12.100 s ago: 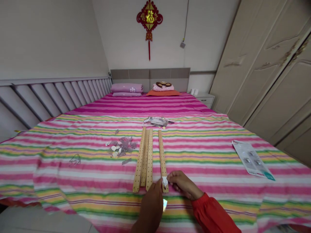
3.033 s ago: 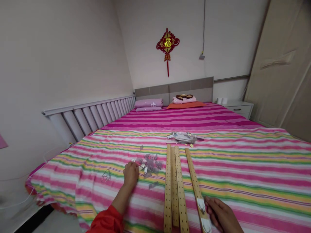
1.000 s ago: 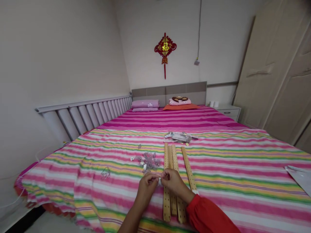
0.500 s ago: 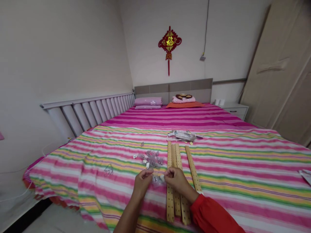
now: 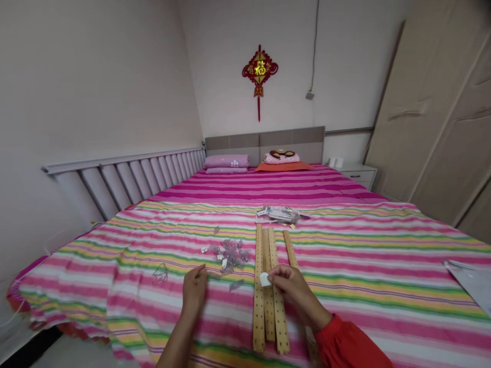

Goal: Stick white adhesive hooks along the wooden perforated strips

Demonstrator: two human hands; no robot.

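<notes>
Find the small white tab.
In the head view, the small white tab is pinched in the right hand's fingers, over the perforated wooden slats, right of the heap of grey pieces.

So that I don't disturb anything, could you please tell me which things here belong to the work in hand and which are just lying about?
Part of the work:
right hand, pinching a small white piece
left hand
perforated wooden strips
heap of small pieces

Just lying about:
pillows
red knot wall hanging
bedside cabinet
</notes>
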